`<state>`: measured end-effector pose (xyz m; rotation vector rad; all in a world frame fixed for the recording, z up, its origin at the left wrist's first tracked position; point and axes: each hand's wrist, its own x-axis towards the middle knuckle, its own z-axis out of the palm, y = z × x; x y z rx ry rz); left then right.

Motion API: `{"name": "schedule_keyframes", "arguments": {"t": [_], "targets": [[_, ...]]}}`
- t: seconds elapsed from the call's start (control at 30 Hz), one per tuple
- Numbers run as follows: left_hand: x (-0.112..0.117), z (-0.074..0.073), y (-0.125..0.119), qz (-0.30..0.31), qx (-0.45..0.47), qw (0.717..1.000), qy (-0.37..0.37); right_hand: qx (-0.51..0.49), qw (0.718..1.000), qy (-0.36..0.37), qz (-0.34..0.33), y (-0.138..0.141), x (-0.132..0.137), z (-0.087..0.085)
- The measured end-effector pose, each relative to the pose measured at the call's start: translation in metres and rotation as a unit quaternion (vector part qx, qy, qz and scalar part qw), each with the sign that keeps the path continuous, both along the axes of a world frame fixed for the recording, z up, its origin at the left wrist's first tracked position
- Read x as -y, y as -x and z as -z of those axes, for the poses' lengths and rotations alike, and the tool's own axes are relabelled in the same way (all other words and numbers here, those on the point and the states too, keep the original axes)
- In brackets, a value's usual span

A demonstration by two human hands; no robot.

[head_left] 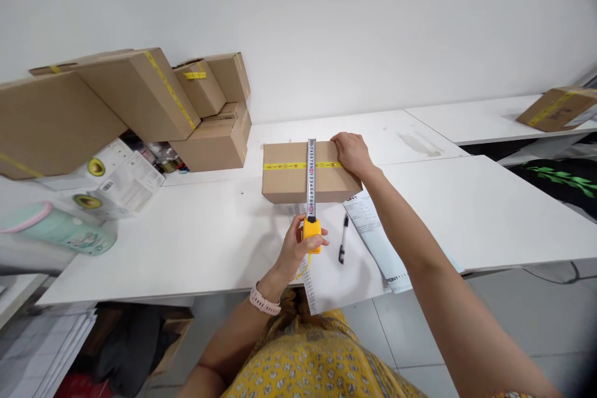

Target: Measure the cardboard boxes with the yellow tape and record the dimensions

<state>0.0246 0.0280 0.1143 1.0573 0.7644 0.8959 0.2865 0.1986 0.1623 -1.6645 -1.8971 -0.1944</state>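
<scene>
Tape (311, 183) lies across the box (332, 183) at mid-frame, its case (312, 231) gripped in the left hand (295, 251), lower centre; the right hand (352, 153) grips the box's far edge. A good reading likely wants the tape flat, straight and square

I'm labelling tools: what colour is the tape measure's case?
The tape measure's case is yellow-orange, seen best in the head view.

Yellow tape measure (312, 228), brown carton (288, 182)
</scene>
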Motion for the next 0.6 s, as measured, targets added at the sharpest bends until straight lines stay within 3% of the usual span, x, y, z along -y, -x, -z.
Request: {"name": "schedule_keyframes", "arguments": {"t": [0.4,0.6], "targets": [[0.011,0.008,-0.01,0.004,0.021,1.0,0.019,0.15,0.986,0.029,-0.06,0.007,0.01,-0.012],[0.011,0.015,-0.009,0.014,0.025,1.0,0.001,0.128,0.989,0.033,-0.072,0.004,0.008,-0.011]]}}
